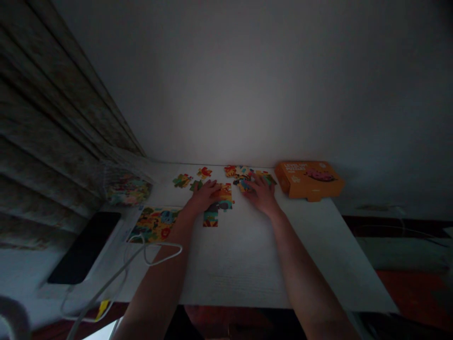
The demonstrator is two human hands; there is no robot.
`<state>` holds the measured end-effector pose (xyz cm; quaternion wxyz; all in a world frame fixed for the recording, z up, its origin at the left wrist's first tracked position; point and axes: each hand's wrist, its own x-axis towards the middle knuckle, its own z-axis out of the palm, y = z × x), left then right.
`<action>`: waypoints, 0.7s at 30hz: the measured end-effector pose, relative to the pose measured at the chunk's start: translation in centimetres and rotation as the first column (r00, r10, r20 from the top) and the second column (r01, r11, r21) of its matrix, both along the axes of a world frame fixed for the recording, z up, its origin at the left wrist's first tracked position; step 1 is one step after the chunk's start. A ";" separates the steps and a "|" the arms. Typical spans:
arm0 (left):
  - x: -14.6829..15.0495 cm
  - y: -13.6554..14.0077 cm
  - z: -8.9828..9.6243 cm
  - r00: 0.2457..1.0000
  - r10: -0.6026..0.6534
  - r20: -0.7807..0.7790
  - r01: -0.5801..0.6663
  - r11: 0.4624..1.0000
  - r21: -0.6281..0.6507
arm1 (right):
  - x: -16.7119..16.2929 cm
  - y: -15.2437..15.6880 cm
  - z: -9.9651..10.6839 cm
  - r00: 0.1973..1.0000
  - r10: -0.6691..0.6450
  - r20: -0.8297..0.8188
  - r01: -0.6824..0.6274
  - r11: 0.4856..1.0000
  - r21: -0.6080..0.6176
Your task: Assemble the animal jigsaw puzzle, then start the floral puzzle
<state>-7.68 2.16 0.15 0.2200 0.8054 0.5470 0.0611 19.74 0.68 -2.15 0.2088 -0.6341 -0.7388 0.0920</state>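
My left hand lies over the left edge of a partly joined jigsaw puzzle, fingers stretched out and touching it. A green puzzle piece shows just beside that hand. My right hand rests with fingers spread on a group of loose puzzle pieces near the wall, covering some of them. More pieces, a green one and a red-orange one, lie at the back left. A colourful picture sheet with animals lies beside my left forearm, which covers its right edge.
An orange puzzle box stands at the table's back right corner. On the left are a black phone, a looped white cable and a colourful packet by the curtain. A wall borders the white table.
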 end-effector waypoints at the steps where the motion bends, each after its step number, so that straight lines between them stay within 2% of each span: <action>1: 0.0 0.1 -0.2 1.000 0.020 -0.007 -0.019 1.000 0.012 | -0.3 0.0 -0.1 1.000 0.028 0.008 -0.028 1.000 -0.012; 3: 0.1 0.3 -0.6 0.999 0.037 -0.015 -0.036 0.999 0.035 | -0.7 0.0 -0.4 0.999 0.037 0.011 -0.036 0.999 -0.028; 7: 0.3 0.4 -0.5 1.000 0.011 -0.008 -0.011 0.998 0.067 | -0.3 0.5 -0.5 0.997 -0.067 -0.030 0.067 0.998 -0.018; 15: 1.0 0.1 0.3 1.000 -0.016 0.008 0.016 0.997 0.070 | 1.5 1.5 -0.3 0.969 -0.138 -0.204 0.157 0.984 0.080; 21: 1.0 0.1 0.4 0.999 -0.024 0.026 0.022 0.998 0.063 | 1.3 1.4 -0.9 0.986 -0.119 -0.116 0.127 0.990 0.068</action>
